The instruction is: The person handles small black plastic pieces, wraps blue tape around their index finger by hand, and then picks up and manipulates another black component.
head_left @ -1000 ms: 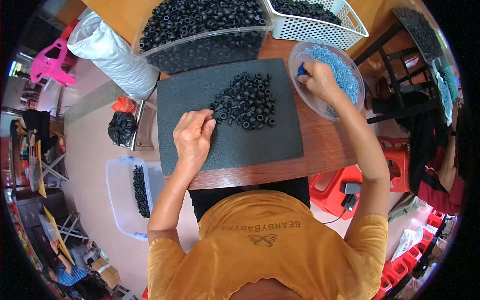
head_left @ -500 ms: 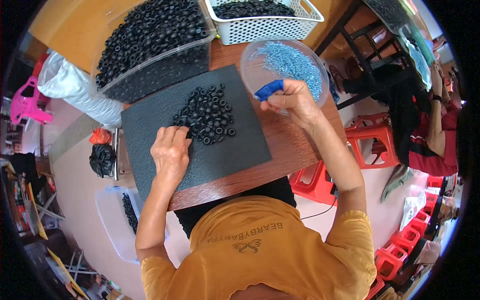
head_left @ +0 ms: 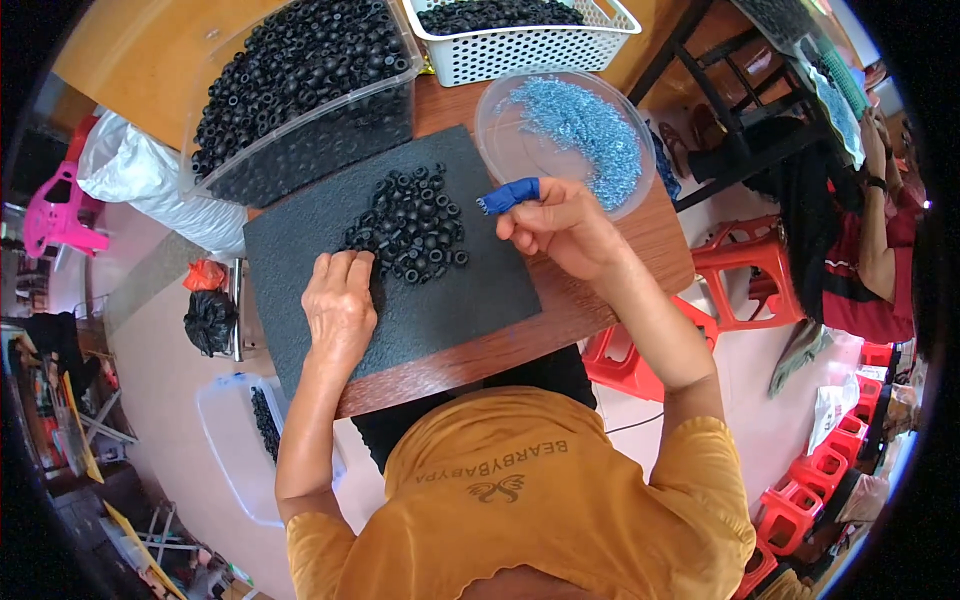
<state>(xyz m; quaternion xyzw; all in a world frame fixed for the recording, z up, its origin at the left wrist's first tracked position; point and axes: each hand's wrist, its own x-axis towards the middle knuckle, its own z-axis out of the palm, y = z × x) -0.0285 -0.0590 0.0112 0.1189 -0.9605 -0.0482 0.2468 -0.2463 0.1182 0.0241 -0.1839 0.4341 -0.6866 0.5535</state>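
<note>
Back from the tub of blue pieces, our right hand, pinching what we cannot tell, joins our left hand, its grip hidden, beside the mat's black pieces, within both hands' reach.

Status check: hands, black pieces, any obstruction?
Left hand beside heaped black pieces, fingers bent. Right hand, blue finger cover on, at clear bowl's near side. Black pieces on dark mat. Nothing visibly between right hand and heap.
</note>
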